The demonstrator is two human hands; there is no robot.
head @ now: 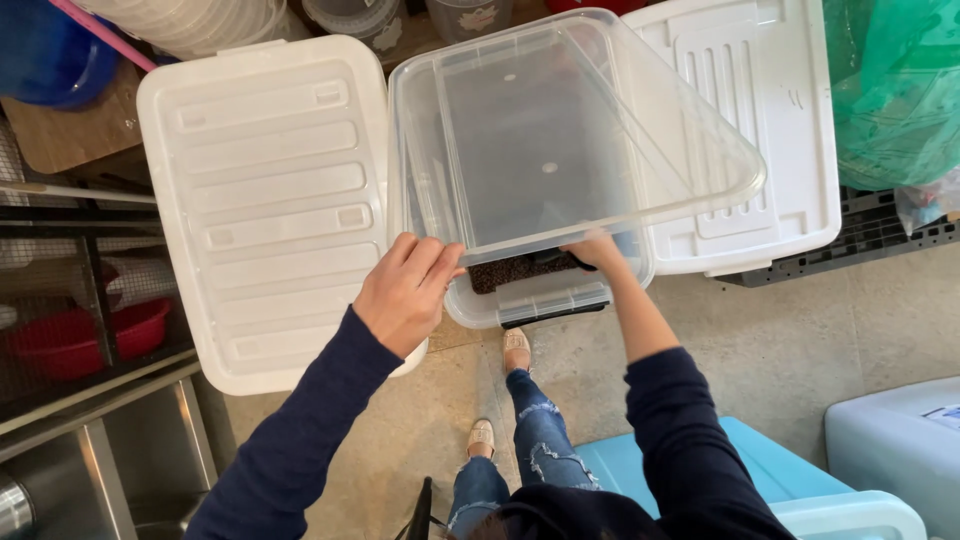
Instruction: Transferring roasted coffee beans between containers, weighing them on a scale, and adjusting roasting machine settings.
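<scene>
A clear plastic bin [560, 150] is tilted up over a second clear bin [530, 300] below it. The lower bin holds dark brown granules [515, 270]. My left hand [405, 290] grips the near rim of the tilted bin at its left corner. At the same rim's right side, my right hand [598, 250] reaches in and its fingers are partly hidden behind the plastic. Both sleeves are dark blue.
A white ribbed lid [270, 200] lies to the left, another white lid [760, 130] to the right. Green plastic bag [890, 90] at top right, black pallet under it. Blue bin lid [790, 480] and pale container [900, 440] near my legs. Red bowl [80, 335] on a wire shelf.
</scene>
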